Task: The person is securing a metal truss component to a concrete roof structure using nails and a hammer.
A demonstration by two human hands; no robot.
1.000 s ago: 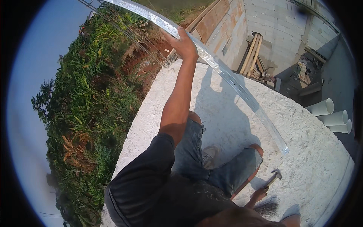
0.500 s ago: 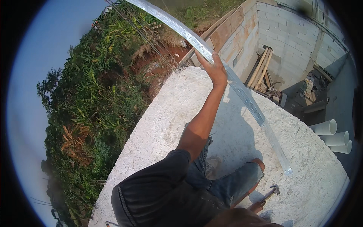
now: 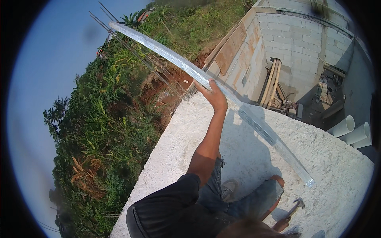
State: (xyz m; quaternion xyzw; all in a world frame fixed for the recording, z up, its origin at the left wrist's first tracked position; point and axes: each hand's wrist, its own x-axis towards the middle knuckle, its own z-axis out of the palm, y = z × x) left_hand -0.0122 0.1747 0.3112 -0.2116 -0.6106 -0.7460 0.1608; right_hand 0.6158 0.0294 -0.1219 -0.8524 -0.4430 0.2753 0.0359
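In the head view, gripped a long silvery metal channel (image 3: 188,67) partway along its length with the left hand (image 3: 216,98), with thumb and fingers clamped on it. Held it aslant, from the upper left, in front of thin reinforcing bars (image 3: 100,22), down to the lower right, over a rough white concrete slab (image 3: 178,139). Could not tell touch from gap at the lower end. Held a claw hammer (image 3: 295,208) low at the right with the right hand (image 3: 282,225), with fingers closed around the handle. Crouched on the slab in a dark shirt (image 3: 170,206) and denim shorts (image 3: 252,198), with a pale shoe (image 3: 229,189) between the knees. Had dense green plants (image 3: 107,131) at the left, and a block wall (image 3: 295,37), slanting wooden poles (image 3: 273,81) and white plastic pipes (image 3: 355,135) beyond the slab at the right.
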